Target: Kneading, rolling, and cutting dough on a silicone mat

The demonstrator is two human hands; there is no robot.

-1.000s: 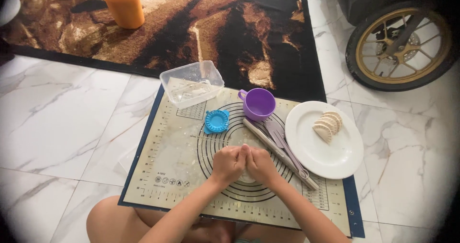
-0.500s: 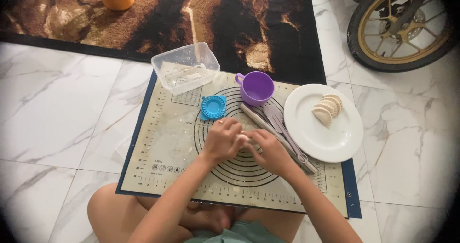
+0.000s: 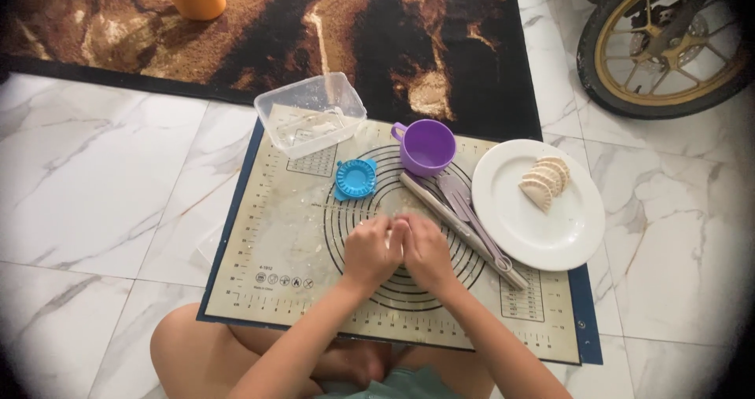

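Left hand (image 3: 370, 251) & right hand (image 3: 425, 250) cupped tight together round small dough piece (image 3: 395, 235), mid-mat (image 3: 275, 234); blue press (image 3: 355, 178) far-left, plate (image 3: 550, 234) right, both w/in reach.

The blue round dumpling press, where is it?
The blue dumpling press lies on the baking mat, between the clear plastic tub and the purple cup, beyond the left hand.

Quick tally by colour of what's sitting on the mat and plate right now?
Purple: 2, cup and utensil
Blue: 1, dumpling press
Clear: 1, plastic container
White: 1, plate
Pale: 1, rolling stick
Pale: 3, folded dumplings
Total: 9
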